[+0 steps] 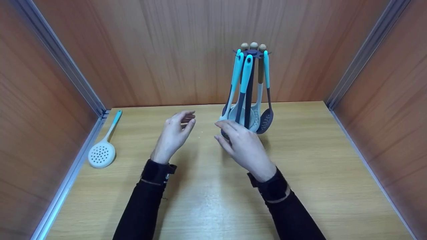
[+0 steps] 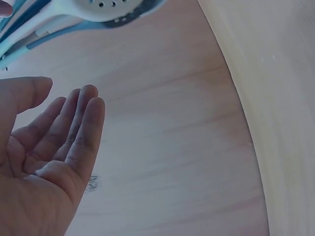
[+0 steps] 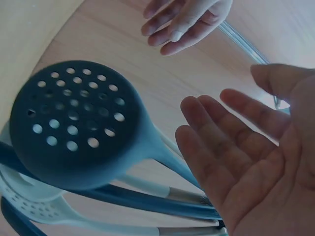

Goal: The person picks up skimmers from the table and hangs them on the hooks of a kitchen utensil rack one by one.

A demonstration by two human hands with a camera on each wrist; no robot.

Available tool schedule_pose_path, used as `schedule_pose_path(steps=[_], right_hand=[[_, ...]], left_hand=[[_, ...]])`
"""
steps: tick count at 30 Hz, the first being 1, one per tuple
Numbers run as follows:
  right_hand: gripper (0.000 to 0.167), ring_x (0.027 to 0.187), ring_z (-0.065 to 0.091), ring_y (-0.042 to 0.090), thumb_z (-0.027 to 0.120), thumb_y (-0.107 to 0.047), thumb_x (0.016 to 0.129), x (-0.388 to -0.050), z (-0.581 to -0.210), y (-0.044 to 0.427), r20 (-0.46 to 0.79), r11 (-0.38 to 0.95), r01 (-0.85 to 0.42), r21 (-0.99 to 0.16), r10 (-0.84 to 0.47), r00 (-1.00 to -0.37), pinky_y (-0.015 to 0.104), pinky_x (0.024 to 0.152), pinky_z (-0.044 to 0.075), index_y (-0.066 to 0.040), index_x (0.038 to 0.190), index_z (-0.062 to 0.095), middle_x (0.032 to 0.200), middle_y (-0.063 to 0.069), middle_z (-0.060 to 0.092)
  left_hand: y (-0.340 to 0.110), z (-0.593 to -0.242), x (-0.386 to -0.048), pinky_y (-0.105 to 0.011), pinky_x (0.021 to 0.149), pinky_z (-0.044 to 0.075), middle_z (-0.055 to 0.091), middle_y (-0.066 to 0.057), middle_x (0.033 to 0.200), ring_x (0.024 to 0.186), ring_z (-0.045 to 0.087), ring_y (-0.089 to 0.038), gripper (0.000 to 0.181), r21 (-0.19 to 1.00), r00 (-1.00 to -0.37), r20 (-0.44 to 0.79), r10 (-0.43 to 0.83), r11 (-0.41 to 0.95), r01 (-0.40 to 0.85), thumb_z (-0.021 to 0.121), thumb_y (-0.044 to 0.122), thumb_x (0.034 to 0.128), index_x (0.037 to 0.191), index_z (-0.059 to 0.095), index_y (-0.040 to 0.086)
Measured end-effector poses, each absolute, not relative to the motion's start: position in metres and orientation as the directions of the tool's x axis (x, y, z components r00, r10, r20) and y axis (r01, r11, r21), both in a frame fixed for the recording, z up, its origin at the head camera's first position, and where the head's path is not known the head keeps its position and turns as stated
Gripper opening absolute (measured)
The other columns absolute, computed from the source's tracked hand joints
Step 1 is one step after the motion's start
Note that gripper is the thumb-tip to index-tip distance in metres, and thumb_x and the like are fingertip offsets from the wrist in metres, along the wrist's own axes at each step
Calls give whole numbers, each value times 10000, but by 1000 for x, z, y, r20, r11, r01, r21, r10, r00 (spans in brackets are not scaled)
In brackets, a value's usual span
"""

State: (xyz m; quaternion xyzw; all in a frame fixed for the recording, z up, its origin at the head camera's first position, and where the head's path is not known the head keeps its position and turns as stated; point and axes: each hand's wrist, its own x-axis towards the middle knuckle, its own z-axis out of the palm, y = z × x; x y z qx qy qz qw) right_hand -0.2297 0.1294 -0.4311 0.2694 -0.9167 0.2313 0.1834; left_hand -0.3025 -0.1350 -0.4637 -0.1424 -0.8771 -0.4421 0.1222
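A rotating-style rack (image 1: pixel 252 52) stands near the back wall, hung with several kitchen utensils with turquoise or wood-coloured handles. My right hand (image 1: pixel 245 146) is in front of its lower part, fingers extended and holding nothing; it hides part of the base. Beside that hand in the right wrist view is a dark round skimmer (image 3: pixel 74 169) with holes. To the left of the rack my left hand (image 1: pixel 175 135) hovers above the table, fingers relaxed, palm facing the other hand, also holding nothing. A pale skimmer (image 1: pixel 106 141) with a turquoise handle lies at the far left.
The wooden table (image 1: pixel 206 206) is enclosed by a back wall (image 1: pixel 173 53) and side walls, with metal strips (image 1: pixel 66 56) along the corners. A dark slotted spoon (image 1: pixel 268 111) hangs on the rack's right side.
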Motion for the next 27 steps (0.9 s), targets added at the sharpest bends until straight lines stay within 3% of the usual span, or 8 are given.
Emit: schedule_pose_path(steps=[6, 15, 21, 27], right_hand=[[558, 1512, 721, 299, 659, -472, 1211, -232, -445, 122, 384, 757, -586, -288, -470, -795, 508, 1190, 660, -207, 1701, 621, 1708, 80, 673], [632, 1629, 626, 298, 537, -567, 1237, -233, -474, 116, 348, 729, -656, -197, -573, -742, 536, 1289, 589, -249, 1783, 521, 1821, 77, 565], [692, 1733, 499, 266, 465, -609, 1245, -231, -487, 113, 281, 692, -708, -138, -658, -698, 533, 1384, 491, -231, 1824, 443, 1882, 55, 477], [736, 1815, 338, 249, 377, -650, 1247, -229, -501, 111, 186, 662, -745, -80, -724, -664, 562, 1475, 328, -282, 1878, 286, 1960, 2, 298]], left_hand=[[-161, -467, -307, -572, 1181, 655, 781, -231, 1483, 1392, 782, -422, 401, 725, -947, 297, 125, 615, 308, 688, 170, 1196, 1564, 689, 12], [-197, -473, -314, -606, 1180, 643, 736, -252, 1539, 1436, 741, -449, 448, 679, -965, 238, 111, 691, 247, 645, 207, 1217, 1619, 636, 8], [-212, -479, -318, -638, 1208, 611, 726, -251, 1554, 1462, 720, -447, 465, 635, -971, 216, 103, 741, 220, 625, 228, 1223, 1636, 625, 14], [-226, -485, -322, -663, 1199, 608, 716, -269, 1558, 1463, 710, -468, 457, 585, -974, 208, 86, 787, 194, 612, 221, 1224, 1626, 626, 4]])
